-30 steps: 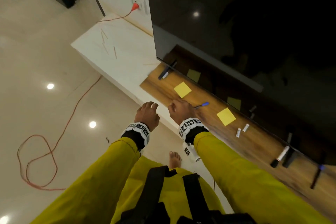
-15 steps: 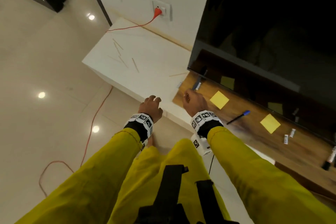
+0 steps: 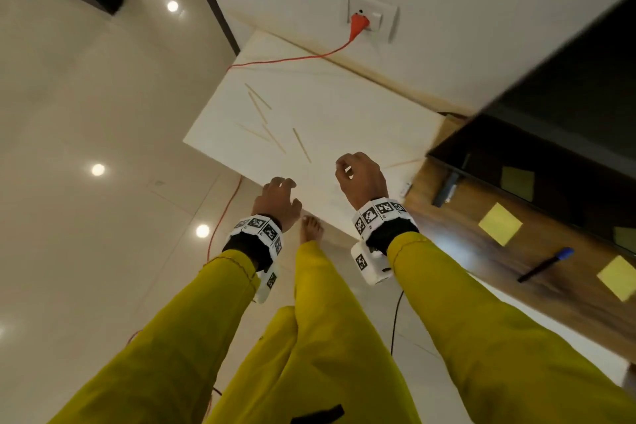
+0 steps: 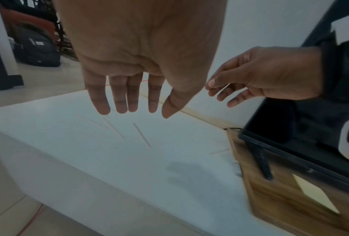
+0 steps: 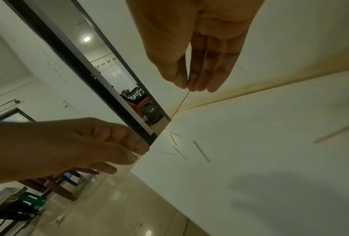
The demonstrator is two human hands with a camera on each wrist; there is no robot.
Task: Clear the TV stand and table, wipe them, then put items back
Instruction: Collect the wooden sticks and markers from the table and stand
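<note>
Glossy cream floor tiles (image 3: 86, 113) border a smooth white surface (image 3: 344, 107) strewn with thin wooden sticks (image 3: 301, 144), where the left hand (image 3: 277, 198) and right hand (image 3: 361, 179) hover with loosely relaxed fingers (image 4: 118, 95) holding nothing, beside the wood-grain TV stand (image 3: 481, 258) carrying square yellow sticky notes (image 3: 499, 224) and a blue-capped pen (image 3: 545, 264).

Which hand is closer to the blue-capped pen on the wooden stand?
Right. The right hand hovers over the white slab's edge beside the wooden stand, where the pen lies. The left hand hangs further off, over the floor edge.
</note>
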